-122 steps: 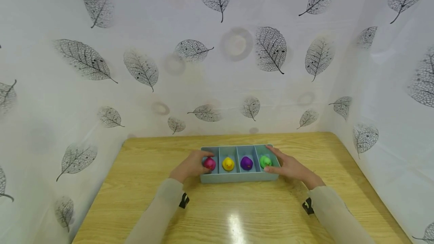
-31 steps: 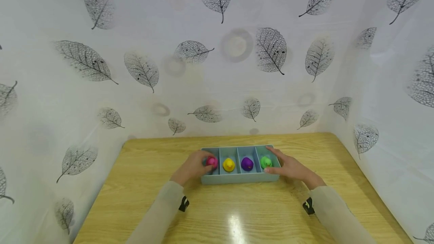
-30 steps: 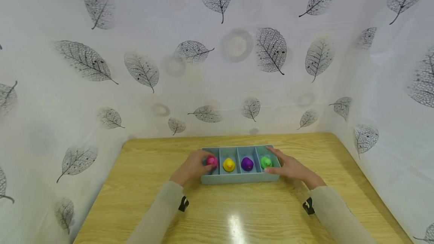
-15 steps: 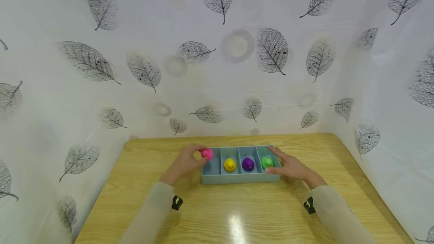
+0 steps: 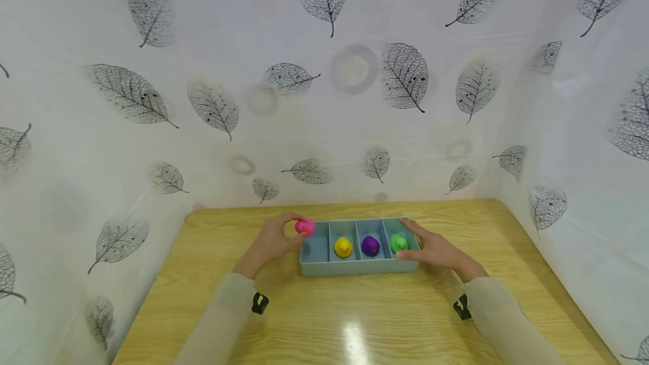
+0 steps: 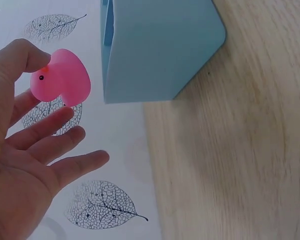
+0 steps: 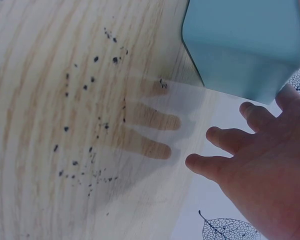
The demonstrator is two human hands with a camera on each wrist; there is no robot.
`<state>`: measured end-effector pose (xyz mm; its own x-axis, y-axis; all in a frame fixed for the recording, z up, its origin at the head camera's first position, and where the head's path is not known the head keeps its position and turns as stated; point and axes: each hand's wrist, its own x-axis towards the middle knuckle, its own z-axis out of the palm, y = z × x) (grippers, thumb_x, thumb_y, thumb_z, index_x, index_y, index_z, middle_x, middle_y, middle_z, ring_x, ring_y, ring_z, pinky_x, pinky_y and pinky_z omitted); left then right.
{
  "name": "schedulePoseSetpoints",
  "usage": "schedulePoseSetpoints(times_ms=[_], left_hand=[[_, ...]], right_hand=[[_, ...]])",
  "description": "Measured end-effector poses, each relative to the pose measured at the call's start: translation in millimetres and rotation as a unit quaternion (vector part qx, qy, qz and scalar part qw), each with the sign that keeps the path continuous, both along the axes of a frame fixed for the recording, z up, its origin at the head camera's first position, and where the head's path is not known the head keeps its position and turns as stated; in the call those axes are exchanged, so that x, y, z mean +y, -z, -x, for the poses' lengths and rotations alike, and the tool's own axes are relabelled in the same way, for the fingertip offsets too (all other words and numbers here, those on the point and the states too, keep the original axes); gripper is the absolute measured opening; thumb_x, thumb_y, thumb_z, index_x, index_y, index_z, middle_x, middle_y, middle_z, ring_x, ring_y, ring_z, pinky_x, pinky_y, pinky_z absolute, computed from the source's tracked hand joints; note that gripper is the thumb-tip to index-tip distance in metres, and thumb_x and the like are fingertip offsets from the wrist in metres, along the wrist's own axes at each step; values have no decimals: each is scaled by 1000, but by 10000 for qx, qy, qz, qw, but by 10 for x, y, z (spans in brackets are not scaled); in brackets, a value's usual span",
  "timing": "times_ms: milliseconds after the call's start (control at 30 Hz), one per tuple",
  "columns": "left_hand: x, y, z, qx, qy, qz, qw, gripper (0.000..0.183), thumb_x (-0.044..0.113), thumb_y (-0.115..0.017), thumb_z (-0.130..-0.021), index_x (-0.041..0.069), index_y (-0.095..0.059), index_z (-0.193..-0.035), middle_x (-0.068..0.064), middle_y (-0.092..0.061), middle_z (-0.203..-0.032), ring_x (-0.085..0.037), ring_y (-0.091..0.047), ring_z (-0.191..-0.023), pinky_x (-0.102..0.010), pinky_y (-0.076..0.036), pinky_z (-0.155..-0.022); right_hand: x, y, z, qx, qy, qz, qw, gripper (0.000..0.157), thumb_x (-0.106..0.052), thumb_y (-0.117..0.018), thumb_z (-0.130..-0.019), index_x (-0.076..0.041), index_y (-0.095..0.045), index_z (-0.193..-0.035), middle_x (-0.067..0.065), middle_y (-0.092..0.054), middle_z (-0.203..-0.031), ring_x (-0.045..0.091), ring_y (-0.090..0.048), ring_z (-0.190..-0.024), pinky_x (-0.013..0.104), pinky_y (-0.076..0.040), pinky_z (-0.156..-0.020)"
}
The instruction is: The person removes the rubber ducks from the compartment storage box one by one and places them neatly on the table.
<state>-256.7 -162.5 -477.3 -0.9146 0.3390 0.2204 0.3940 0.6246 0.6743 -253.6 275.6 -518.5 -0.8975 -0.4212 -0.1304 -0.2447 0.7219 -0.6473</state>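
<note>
My left hand (image 5: 274, 238) pinches a pink rubber duck (image 5: 305, 227) between thumb and fingertips, raised by the tray's left back corner. In the left wrist view the pink duck (image 6: 62, 77) hangs apart from the tray's end (image 6: 160, 50); the other fingers are spread. The blue-grey divided tray (image 5: 355, 266) holds a yellow duck (image 5: 343, 247), a purple duck (image 5: 370, 245) and a green duck (image 5: 398, 243), one per compartment. My right hand (image 5: 437, 248) spans the tray's right end, thumb at the front and index finger at the back rim, around the green duck. Its other fingers spread outside.
The tray's leftmost compartment (image 5: 315, 249) shows a bare floor. A wooden table (image 5: 304, 320) lies beneath, with small dark specks (image 7: 92, 80) near its right part. White leaf-printed sheeting (image 5: 324, 128) stands behind and at both sides.
My left hand has lifted the pink duck out of the leftmost compartment and moved it left and back. The right hand and the other ducks stay put.
</note>
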Motion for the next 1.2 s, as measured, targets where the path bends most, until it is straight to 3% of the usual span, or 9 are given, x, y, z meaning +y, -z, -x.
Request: schedulePoseSetpoints(times_ms=[167,333,633,867,1200], left_hand=[[-74,-19,-2,-121,33,-119,9998,34,16,-77,-94,11,-73,-127,-9,-74,-129,-30,-68,-119,-58,-58,-101],[-129,-23,-18,-235,-50,-183,9995,34,14,-76,-92,9,-72,-126,-10,-74,-128,-32,-67,-121,-57,-59,-99],[-215,8,-38,-70,-244,-312,9992,37,6,-77,-86,5,-73,-123,-13,-74,-122,-31,-68,-114,-54,-62,-95],[-297,53,-59,-203,-448,-476,9977,39,5,-77,-86,5,-72,-124,-14,-72,-124,-33,-70,-115,-51,-62,-94],[-413,114,-89,-80,-478,-574,9972,44,1,-80,-84,-2,-71,-126,-19,-72,-122,-36,-70,-111,-49,-64,-88]], right_hand=[[1,-9,-1,18,7,-38,10000,99,-55,-72,-94,-27,-16,-171,26,-11,-174,62,-33,-148,80,-37,-110],[-1,-30,1,48,-30,-45,10000,99,-54,-73,-94,-26,-16,-171,27,-11,-174,63,-38,-145,80,-39,-109],[-5,-26,-14,-69,-7,42,10000,98,-54,-72,-95,-30,-14,-171,26,-9,-175,62,-38,-145,80,-39,-109],[-7,-29,-19,-61,-8,69,10000,98,-53,-72,-95,-28,-15,-171,25,-9,-175,62,-36,-146,80,-38,-110],[-12,-61,-34,-49,6,65,10000,99,-53,-72,-95,-27,-14,-171,27,-10,-175,62,-39,-145,78,-40,-109]])
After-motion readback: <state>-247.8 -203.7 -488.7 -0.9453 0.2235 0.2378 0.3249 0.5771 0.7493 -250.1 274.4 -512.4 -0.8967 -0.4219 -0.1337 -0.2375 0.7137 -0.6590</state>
